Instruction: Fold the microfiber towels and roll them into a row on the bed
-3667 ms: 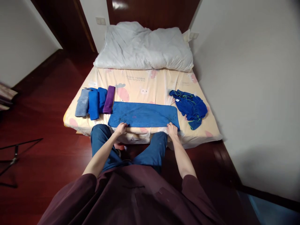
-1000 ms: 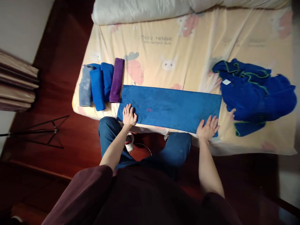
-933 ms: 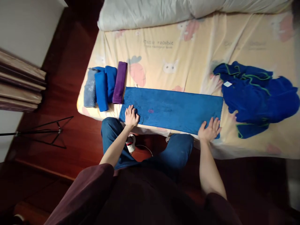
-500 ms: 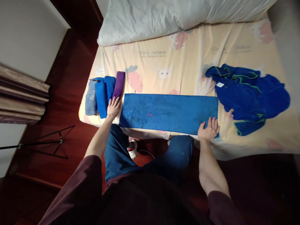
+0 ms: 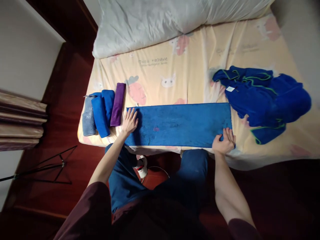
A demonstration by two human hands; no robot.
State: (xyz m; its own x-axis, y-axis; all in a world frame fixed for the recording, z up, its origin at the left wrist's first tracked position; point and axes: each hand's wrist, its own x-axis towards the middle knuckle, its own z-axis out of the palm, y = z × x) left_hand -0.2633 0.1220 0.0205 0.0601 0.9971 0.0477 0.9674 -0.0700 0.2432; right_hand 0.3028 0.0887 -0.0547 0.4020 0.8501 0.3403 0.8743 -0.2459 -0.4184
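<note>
A long blue towel (image 5: 180,125), folded into a strip with dark smudges and a small pink mark, lies flat along the bed's near edge. My left hand (image 5: 130,121) rests on its left end with the fingers stretched out over the cloth. At the near right corner my right hand (image 5: 223,141) has its fingers bent over the towel's short edge, closed on the cloth; the fingertips are partly hidden. Just left of my left hand lies a purple rolled towel (image 5: 118,105). Beside it are two blue rolled towels (image 5: 100,116) and a grey-blue one (image 5: 89,116).
A crumpled blue cloth with green edging (image 5: 265,96) and a white tag lies at the right. The patterned yellow sheet (image 5: 155,73) covers the bed. A white quilt (image 5: 150,26) lies at the back. On the floor at left stands a black tripod (image 5: 60,165).
My left hand has moved right, from beside the purple roll onto the towel's left end. My right hand's fingers have bent more at the right edge. The camera view has shifted slightly.
</note>
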